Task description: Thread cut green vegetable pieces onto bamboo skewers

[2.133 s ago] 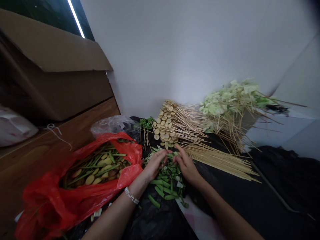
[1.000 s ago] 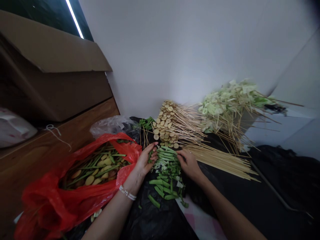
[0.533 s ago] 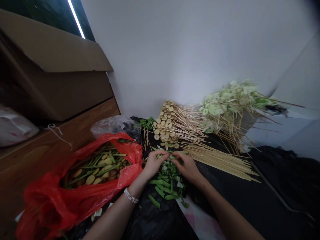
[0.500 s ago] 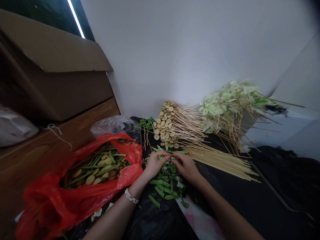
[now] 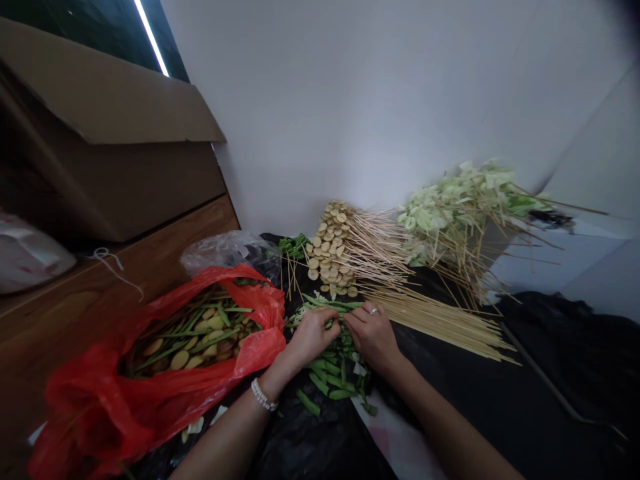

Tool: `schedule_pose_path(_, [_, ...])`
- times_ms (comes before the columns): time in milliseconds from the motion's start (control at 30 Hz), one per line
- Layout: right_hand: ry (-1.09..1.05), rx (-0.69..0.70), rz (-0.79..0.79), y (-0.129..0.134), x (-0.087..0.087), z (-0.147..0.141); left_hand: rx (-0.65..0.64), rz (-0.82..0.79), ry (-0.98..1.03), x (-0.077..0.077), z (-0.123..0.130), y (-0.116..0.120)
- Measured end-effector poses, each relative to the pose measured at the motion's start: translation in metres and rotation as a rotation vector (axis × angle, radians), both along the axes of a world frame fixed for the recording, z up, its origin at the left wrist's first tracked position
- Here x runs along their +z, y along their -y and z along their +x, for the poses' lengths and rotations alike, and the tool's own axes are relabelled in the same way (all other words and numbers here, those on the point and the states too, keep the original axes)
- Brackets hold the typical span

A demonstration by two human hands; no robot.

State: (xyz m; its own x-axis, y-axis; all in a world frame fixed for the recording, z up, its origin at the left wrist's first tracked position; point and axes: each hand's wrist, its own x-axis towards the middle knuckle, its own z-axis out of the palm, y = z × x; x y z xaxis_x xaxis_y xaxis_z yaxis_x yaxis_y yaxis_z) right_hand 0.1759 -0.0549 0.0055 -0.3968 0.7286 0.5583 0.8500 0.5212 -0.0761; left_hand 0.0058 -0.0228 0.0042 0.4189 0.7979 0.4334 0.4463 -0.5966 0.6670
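Observation:
Above a pile of cut green bean pieces on black plastic, my left hand is closed in a pinch, a green bean's end partly showing at its fingertips. My right hand, with a ring on it, faces it a short gap away, its fingers also curled tight on a bean mostly hidden by them. Just beyond both hands lie several long whole green beans. Bare bamboo skewers are spread to the right of my right hand.
A red plastic bag at left holds sliced potato and long beans. Skewered potato slices, a small bundle of skewered greens and skewered cabbage rest against the wall. A cardboard box stands at far left.
My hands, whose fingertips met over the pile, have drawn slightly apart. My right hand has turned so its back and ring show. The piles and the bag look the same.

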Motion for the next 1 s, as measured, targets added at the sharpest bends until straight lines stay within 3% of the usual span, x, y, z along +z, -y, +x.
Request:
schedule_pose_path(67, [-0.042, 0.021, 0.000, 0.001, 0.001, -0.001, 0.050, -0.084, 0.085, 0.001, 0.002, 0.001])
schedule_pose_path(167, [-0.095, 0.038, 0.016, 0.002, 0.000, -0.001, 0.076, -0.352, 0.279, -0.001, 0.006, 0.000])
schedule_pose_path(300, [-0.118, 0.050, 0.035, 0.004, -0.001, -0.001, 0.006, -0.744, 0.575, -0.006, 0.008, -0.002])
schedule_pose_path(433, [-0.256, 0.075, 0.011, 0.003, -0.002, -0.002, -0.060, -0.921, 0.751, -0.004, 0.009, -0.001])
schedule_pose_path(600, [-0.736, 0.100, -0.134, -0.002, -0.002, -0.002, -0.082, -0.860, 0.607, 0.000, 0.008, 0.000])
schedule_pose_path(767, [-1.280, -0.034, -0.373, -0.016, 0.003, 0.016, 0.026, -0.687, 0.318, -0.007, 0.005, -0.005])
schedule_pose_path(900, [-1.502, -0.085, -0.331, -0.025, 0.010, 0.034, 0.097, -0.452, 0.103, -0.007, 0.001, -0.006])
schedule_pose_path(1000, [-1.542, -0.074, -0.339, -0.026, 0.011, 0.035, 0.044, -0.431, 0.137, -0.003, 0.001, -0.003])
